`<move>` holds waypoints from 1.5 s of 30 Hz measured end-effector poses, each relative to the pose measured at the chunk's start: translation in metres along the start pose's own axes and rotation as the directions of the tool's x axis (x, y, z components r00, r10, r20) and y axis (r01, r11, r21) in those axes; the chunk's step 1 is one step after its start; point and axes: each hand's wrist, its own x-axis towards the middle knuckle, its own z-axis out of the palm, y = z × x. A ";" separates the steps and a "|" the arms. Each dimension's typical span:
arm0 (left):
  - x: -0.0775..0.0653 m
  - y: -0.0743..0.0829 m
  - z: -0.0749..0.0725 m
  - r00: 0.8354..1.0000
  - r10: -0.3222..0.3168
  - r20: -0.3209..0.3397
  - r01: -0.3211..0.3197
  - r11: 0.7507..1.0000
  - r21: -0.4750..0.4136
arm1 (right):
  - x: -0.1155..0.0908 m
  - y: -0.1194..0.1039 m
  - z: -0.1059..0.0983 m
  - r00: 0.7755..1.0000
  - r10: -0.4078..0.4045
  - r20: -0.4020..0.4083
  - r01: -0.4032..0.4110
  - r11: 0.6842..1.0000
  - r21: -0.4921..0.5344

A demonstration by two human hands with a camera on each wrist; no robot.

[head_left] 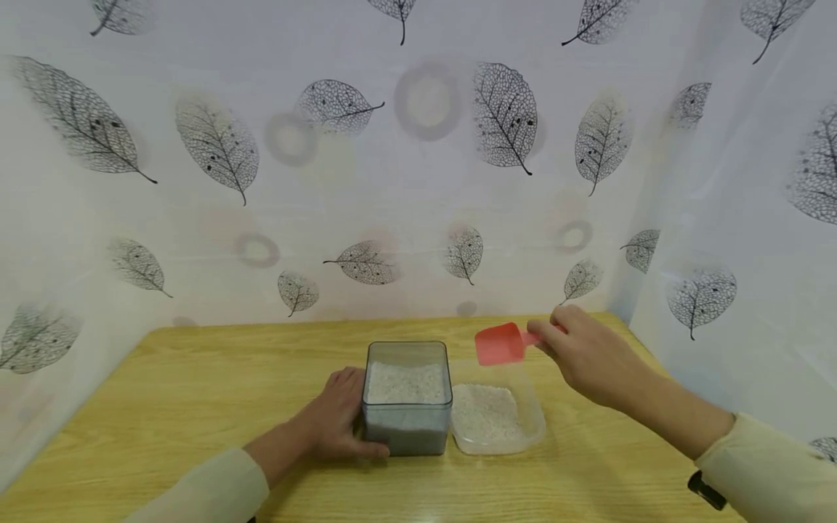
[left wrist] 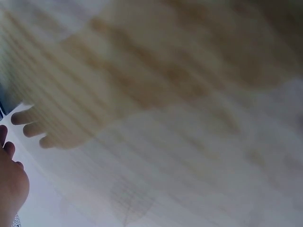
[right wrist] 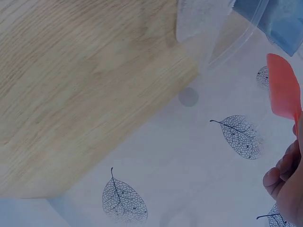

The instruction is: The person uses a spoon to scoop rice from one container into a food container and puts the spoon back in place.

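Observation:
In the head view my right hand (head_left: 591,356) pinches the handle of a red scoop (head_left: 500,344), held above the back of a clear shallow tub (head_left: 532,428). The scoop's bowl shows no grains. White rice-like grains (head_left: 487,414) lie in the tub. Left of it, touching or nearly so, stands a taller grey see-through square container (head_left: 407,428), also holding pale grains. My left hand (head_left: 340,418) rests against its left side, thumb along the lower front. The right wrist view shows the scoop (right wrist: 284,87) and curled fingers (right wrist: 284,165); the left wrist view catches only part of the left hand (left wrist: 12,182).
A wood-grain table (head_left: 216,392) carries both containers. Behind it and on both sides hangs a pale sheet (head_left: 418,189) printed with dark leaves. A dark band (head_left: 706,490) sits by the right sleeve.

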 end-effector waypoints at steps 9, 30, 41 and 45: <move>0.001 0.000 0.000 1.000 0.007 -0.002 -0.007 1.000 0.006 | 0.021 -0.015 -0.008 0.997 0.075 -0.009 -0.073 0.992 0.102; -0.001 -0.003 0.003 1.000 0.015 -0.020 -0.015 1.000 0.004 | 0.061 -0.066 0.018 0.988 -0.028 0.151 0.000 0.983 0.185; 0.000 -0.002 0.001 1.000 -0.021 0.016 0.021 1.000 -0.010 | 0.070 -0.090 0.031 0.953 -0.041 0.301 -0.022 0.979 0.203; 0.000 -0.001 0.001 1.000 -0.017 0.011 0.017 1.000 -0.018 | 0.072 -0.097 0.035 0.937 -0.022 0.348 -0.066 0.969 0.240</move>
